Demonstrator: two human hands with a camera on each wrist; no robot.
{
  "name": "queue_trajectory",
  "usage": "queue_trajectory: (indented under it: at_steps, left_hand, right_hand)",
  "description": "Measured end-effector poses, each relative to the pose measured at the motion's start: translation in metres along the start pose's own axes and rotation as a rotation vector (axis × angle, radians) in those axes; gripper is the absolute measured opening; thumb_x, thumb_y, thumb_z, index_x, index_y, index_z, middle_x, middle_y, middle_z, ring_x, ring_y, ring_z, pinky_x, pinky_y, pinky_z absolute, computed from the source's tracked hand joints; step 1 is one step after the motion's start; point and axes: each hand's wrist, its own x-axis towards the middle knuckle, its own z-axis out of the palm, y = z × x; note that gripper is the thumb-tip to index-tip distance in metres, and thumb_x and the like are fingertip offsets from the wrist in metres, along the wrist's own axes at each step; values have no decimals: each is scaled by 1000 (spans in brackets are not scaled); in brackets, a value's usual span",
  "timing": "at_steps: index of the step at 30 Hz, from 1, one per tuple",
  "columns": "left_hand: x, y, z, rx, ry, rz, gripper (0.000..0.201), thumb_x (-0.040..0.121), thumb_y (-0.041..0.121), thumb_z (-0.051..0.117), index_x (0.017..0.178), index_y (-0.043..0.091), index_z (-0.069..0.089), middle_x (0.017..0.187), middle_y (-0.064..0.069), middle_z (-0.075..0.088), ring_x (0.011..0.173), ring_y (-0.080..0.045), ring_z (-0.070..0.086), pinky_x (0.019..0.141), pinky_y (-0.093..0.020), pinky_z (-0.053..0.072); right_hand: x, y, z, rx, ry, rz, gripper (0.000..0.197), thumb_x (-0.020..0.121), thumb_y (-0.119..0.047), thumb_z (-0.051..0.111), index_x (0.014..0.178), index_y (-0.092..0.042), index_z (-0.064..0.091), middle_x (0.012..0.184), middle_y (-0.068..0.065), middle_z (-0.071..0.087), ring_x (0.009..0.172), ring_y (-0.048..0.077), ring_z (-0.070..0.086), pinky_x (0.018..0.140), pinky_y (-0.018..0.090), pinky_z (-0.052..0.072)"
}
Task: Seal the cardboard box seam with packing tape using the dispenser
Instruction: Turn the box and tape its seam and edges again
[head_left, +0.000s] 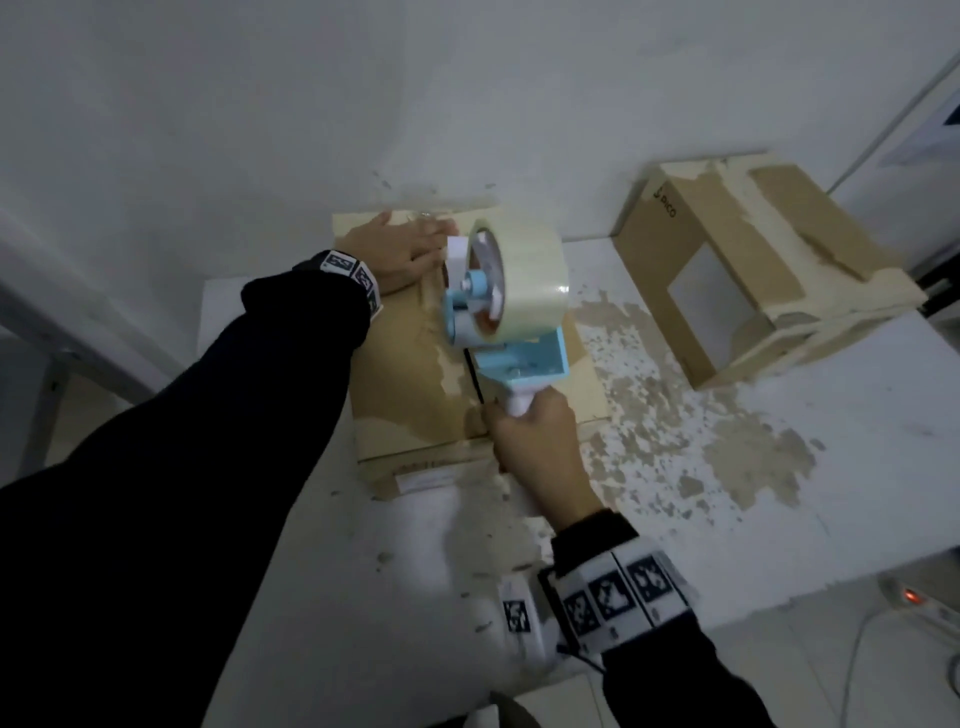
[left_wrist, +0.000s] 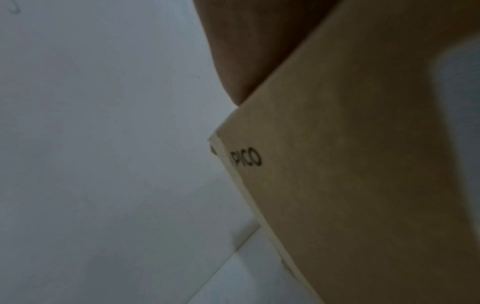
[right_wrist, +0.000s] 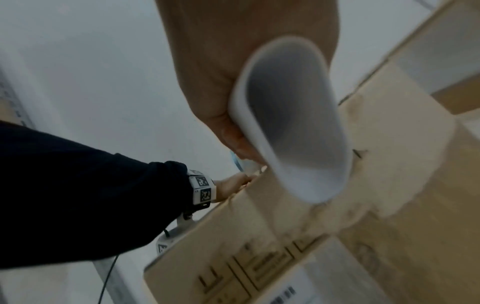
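Observation:
A brown cardboard box (head_left: 410, 395) lies on the white table, its dark seam (head_left: 475, 382) running toward me. My right hand (head_left: 540, 441) grips the white handle (right_wrist: 293, 123) of the blue tape dispenser (head_left: 519, 358), which carries a big roll of clear tape (head_left: 524, 280) above the seam. At the box's far end, my left hand (head_left: 400, 249) lies flat with straight fingers, pressing on the top by the dispenser's nose. In the left wrist view only the palm (left_wrist: 233, 51) and the box side (left_wrist: 350, 164) printed PICO show.
A second cardboard box (head_left: 753, 270), opened and torn, stands at the back right. The table top (head_left: 675, 441) has peeled brown patches. A white wall (head_left: 260, 104) rises right behind the box. A power strip with a red light (head_left: 914, 597) lies on the floor at right.

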Motion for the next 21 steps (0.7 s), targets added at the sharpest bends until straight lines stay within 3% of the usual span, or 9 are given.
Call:
queue_trajectory:
  at_steps: [4, 7, 11, 13, 15, 17, 19, 21]
  left_hand:
    - [1, 9, 4, 202, -66, -59, 52, 98, 35, 25, 148, 20, 19, 157, 7, 13, 145, -12, 10, 116, -50, 2]
    - [0, 17, 4, 312, -134, -115, 58, 97, 45, 22, 149, 22, 12, 158, 9, 5, 145, -11, 5, 115, -53, 0]
    - [-2, 27, 2, 340, -178, -176, 60, 96, 51, 15, 149, 26, 2, 157, 12, -2, 146, -15, 5, 115, -53, -1]
    - [-5, 35, -3, 322, -175, -231, 62, 96, 50, 19, 149, 23, 1, 158, 9, -2, 146, -16, 3, 116, -51, 0]
    - [-8, 40, -4, 272, -129, -244, 62, 97, 46, 24, 150, 18, 6, 159, 3, 0, 146, -18, 4, 115, -50, 6]
    - [-20, 48, -6, 182, -54, -128, 56, 98, 37, 28, 149, 18, 14, 159, -2, 6, 145, -20, 8, 113, -50, 15]
    - [-38, 60, -7, 96, 73, 14, 46, 98, 26, 33, 143, 17, 33, 153, -8, 26, 140, -25, 27, 106, -44, 29]
    - [-58, 71, -5, -100, 149, 59, 35, 97, 16, 35, 128, 11, 49, 137, -13, 49, 122, -30, 48, 96, -32, 36]
  right_hand:
    - [-2, -4, -3, 89, 3, -21, 13, 64, -18, 53, 66, -5, 52, 58, 10, 51, 55, 24, 49, 53, 31, 41]
    - [-14, 6, -9, 75, -9, -28, 11, 69, -15, 56, 67, -6, 52, 58, 10, 51, 57, 26, 52, 54, 37, 46]
    - [-23, 18, -8, 66, 6, -18, 10, 74, -14, 58, 73, -4, 57, 63, 13, 56, 60, 28, 55, 54, 34, 45]
    - [-22, 17, -11, 79, -7, -6, 9, 77, -12, 59, 75, -3, 58, 64, 13, 56, 54, 27, 55, 47, 29, 44]
    - [-22, 17, -14, 117, -5, 11, 12, 80, -8, 58, 69, -6, 55, 58, 11, 53, 46, 24, 51, 40, 23, 40]
    - [-26, 19, -16, 188, 13, 29, 19, 80, -8, 59, 63, -9, 52, 52, 8, 51, 43, 23, 48, 42, 24, 39]
    - [-28, 20, -15, 253, 25, 40, 22, 81, -11, 62, 61, -11, 52, 50, 5, 50, 42, 21, 47, 43, 25, 38]
    - [-27, 17, -14, 269, 30, 56, 23, 81, -10, 62, 60, -11, 52, 49, 6, 50, 40, 21, 46, 42, 24, 37]
